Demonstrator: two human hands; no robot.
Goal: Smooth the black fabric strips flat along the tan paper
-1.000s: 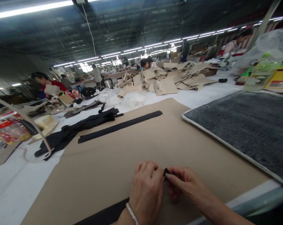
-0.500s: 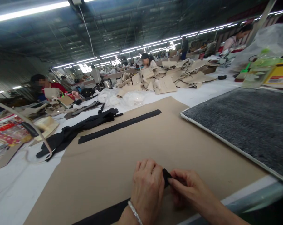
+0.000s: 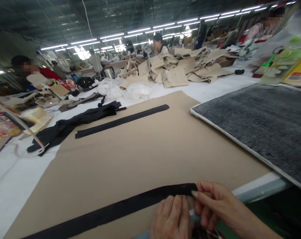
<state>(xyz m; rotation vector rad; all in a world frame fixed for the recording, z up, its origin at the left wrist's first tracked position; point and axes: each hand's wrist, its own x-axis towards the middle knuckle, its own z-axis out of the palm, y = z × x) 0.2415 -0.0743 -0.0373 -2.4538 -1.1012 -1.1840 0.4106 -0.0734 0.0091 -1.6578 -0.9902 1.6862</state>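
A long black fabric strip (image 3: 120,207) runs across the near part of a large beige sheet (image 3: 140,156). My right hand (image 3: 215,202) pinches the strip's right end between thumb and fingers, and that end is lifted slightly. Just below the strip, at the table's front edge, my left hand (image 3: 171,217) lies with its fingers stretched towards the strip and nothing seen in its grasp. A second black strip (image 3: 122,121) lies flat farther back on the sheet.
Black fabric pieces (image 3: 75,124) are heaped at the left. A grey fuzzy board with a pale edge (image 3: 255,119) covers the right side. Beige cut pieces (image 3: 175,71) pile up at the back beside clear plastic bags (image 3: 137,90). Several people work beyond.
My left hand has come off the strip and moved down to the table edge, uncovering the strip's length. My right hand still holds the end, now slightly farther right. The view has shifted.
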